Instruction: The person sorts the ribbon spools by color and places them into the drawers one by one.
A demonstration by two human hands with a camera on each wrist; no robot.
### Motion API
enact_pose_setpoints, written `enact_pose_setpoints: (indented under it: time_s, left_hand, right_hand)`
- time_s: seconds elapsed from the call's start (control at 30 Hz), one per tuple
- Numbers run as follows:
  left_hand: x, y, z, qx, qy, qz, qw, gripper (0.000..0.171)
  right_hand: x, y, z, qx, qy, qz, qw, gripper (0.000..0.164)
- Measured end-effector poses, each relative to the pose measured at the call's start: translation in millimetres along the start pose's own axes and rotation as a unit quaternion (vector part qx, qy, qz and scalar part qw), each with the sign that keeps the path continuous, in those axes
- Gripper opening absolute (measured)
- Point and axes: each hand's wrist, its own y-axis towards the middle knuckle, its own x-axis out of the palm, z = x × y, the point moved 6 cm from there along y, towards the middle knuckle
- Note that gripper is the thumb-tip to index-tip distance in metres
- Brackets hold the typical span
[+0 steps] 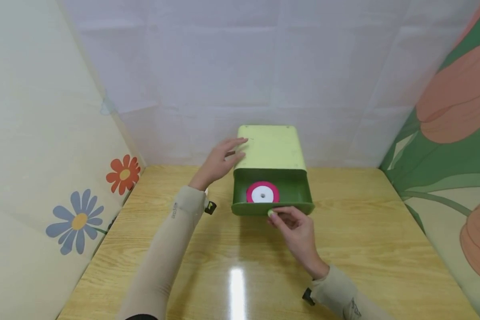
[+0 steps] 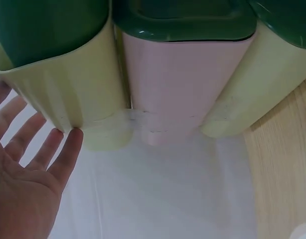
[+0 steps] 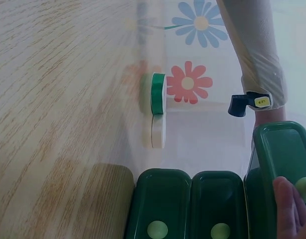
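A pale backdrop (image 1: 208, 66) rises behind a wood-grain table (image 1: 384, 249), where a three-tier cabinet (image 1: 270, 146) stands facing the person, its front within easy reach of both arms. The left wrist view shows yellow-green casings above and below a pink one (image 2: 183, 84), with clear tape (image 2: 113, 122) across their sides, presumably binding the tiers together. The green top drawer (image 1: 294, 189) sits pulled out, its inside exposed from above, while the two below it are closed. The left hand (image 1: 220, 161) rests its extended fingertips against the side and upper edge of the top casing, grasping nothing, a placement that likely steadies the cabinet against a pull. The right hand (image 1: 298, 226) is at the drawer's front, thumb and fingers pinching its knob (image 3: 304, 189), the natural place for controlling the slide. Inside the drawer, left of its middle, lies a pink-and-white roll (image 1: 262, 189), face up; it may be ribbon, though the view is too coarse to be sure. On the table to the cabinet's left, a green roll (image 3: 158, 94) and a white roll (image 3: 158, 132) lie flat side by side, away from the drawer's path.
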Motion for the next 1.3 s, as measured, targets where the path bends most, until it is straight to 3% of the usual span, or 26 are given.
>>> enact_pose_setpoints:
  time_s: [0.23, 0.73, 1.3]
  left_hand:
    - [4.5, -1.4, -6.7, -0.019, -0.02, -0.006, 0.9996, 0.046]
    - [4.6, -2.7, -10.3, -0.025, -0.029, 0.001, 0.9993, 0.046]
    - [4.2, -2.9, -9.7, -0.028, -0.024, 0.008, 0.9993, 0.047]
  right_hand:
    - [0, 0, 1, -0.009, -0.006, -0.004, 1.0, 0.014]
    - [1, 4, -1, -0.009, 0.002, -0.005, 1.0, 0.014]
    - [1, 26, -1, -0.016, -0.002, 0.012, 1.0, 0.016]
